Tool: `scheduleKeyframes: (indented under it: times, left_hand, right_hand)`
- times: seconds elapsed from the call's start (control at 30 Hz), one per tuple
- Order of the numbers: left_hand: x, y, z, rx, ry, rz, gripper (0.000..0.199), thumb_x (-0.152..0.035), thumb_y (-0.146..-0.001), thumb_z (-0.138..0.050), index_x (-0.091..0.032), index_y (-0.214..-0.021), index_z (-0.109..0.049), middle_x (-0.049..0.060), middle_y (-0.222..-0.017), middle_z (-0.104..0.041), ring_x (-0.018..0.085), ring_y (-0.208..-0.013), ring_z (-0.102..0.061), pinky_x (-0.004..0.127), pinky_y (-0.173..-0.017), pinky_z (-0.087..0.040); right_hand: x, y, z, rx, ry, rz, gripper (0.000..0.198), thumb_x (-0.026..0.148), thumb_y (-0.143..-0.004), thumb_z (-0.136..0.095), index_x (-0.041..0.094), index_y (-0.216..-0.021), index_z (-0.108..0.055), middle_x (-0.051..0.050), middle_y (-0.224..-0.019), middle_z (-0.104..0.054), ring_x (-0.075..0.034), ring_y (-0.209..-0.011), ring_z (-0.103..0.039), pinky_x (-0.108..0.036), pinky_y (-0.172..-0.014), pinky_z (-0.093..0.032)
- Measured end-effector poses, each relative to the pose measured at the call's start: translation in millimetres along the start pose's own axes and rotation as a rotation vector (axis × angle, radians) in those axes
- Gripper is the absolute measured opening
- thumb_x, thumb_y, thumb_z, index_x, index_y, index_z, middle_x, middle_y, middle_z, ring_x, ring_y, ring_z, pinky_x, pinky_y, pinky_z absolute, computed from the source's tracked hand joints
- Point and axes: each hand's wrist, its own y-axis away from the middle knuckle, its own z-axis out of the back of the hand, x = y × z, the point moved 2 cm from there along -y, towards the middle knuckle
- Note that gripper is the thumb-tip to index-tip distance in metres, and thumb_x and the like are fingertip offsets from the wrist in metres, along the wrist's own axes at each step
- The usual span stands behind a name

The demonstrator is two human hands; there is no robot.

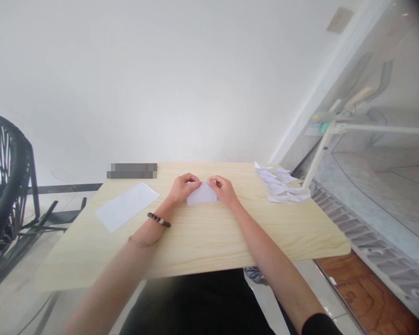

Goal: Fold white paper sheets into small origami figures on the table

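Between my hands, above the middle of the wooden table [195,242], is a small piece of white paper [201,194] with straight edges. My left hand [184,188] pinches its upper left corner between thumb and fingers. At the upper right corner, my right hand [223,189] grips the same paper in a like pinch. Whether the paper is folded in layers I cannot tell. A larger white sheet [127,207] lies flat on the table to the left. Several folded white paper shapes [279,181] stand in rows at the right.
A pixelated dark strip [131,170] covers something at the table's back left. A black woven chair [10,186] stands at the left. The white wall [181,93] rises behind the table. On the right are a white metal frame [321,153] and a grey cushioned seat [380,200].
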Motion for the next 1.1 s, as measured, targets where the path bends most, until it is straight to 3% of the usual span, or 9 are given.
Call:
scheduleKeyframes:
  times: [0.1,0.2,0.53,0.93,1.1]
  left_hand:
    - [-0.2,1.1,1.1,0.025,0.052,0.045,0.03,-0.042,-0.066,-0.052,-0.013,-0.073,-0.058,0.003,-0.072,-0.059,0.013,-0.062,-0.051,0.021,-0.053,-0.038]
    - [-2.1,2.0,1.5,0.041,0.081,0.034,0.029,-0.041,-0.066,-0.052,-0.013,-0.073,-0.058,0.002,-0.072,-0.059,0.012,-0.061,-0.05,0.02,-0.052,-0.038]
    - [-4.7,4.1,0.1,0.042,0.104,0.063,0.03,-0.042,-0.064,-0.053,-0.014,-0.074,-0.06,0.002,-0.073,-0.061,0.012,-0.061,-0.052,0.022,-0.053,-0.038]
    - [6.9,-4.2,2.9,0.039,0.381,0.058,0.023,-0.035,-0.065,-0.057,-0.013,-0.068,-0.057,0.001,-0.068,-0.055,0.01,-0.062,-0.049,0.023,-0.061,-0.039]
    - [5.6,-3.1,2.7,0.044,0.381,0.077,0.023,-0.036,-0.066,-0.056,-0.013,-0.07,-0.057,0.001,-0.071,-0.056,0.01,-0.062,-0.049,0.022,-0.059,-0.039]
  right_hand:
    - [-7.1,-1.4,0.3,0.014,-0.132,-0.106,0.032,0.044,-0.067,-0.051,0.015,-0.079,-0.058,-0.001,-0.065,-0.056,-0.011,-0.056,-0.048,-0.022,-0.051,-0.037]
    - [-8.4,-1.9,0.4,0.008,-0.205,-0.119,0.032,0.044,-0.064,-0.053,0.015,-0.077,-0.058,-0.001,-0.065,-0.056,-0.01,-0.056,-0.048,-0.021,-0.051,-0.037]
    - [-0.3,1.7,0.3,0.024,-0.142,-0.107,0.031,0.044,-0.065,-0.053,0.016,-0.075,-0.059,0.0,-0.06,-0.054,-0.009,-0.052,-0.044,-0.021,-0.048,-0.034]
    - [-6.9,-2.2,7.1,-0.129,-0.52,-0.25,0.028,0.042,-0.059,-0.058,0.016,-0.069,-0.057,0.002,-0.057,-0.051,-0.009,-0.051,-0.044,-0.02,-0.046,-0.032]
    - [-6.1,-1.8,8.9,-0.135,-0.521,-0.246,0.028,0.042,-0.059,-0.058,0.016,-0.069,-0.057,0.002,-0.057,-0.051,-0.009,-0.051,-0.044,-0.021,-0.047,-0.032]
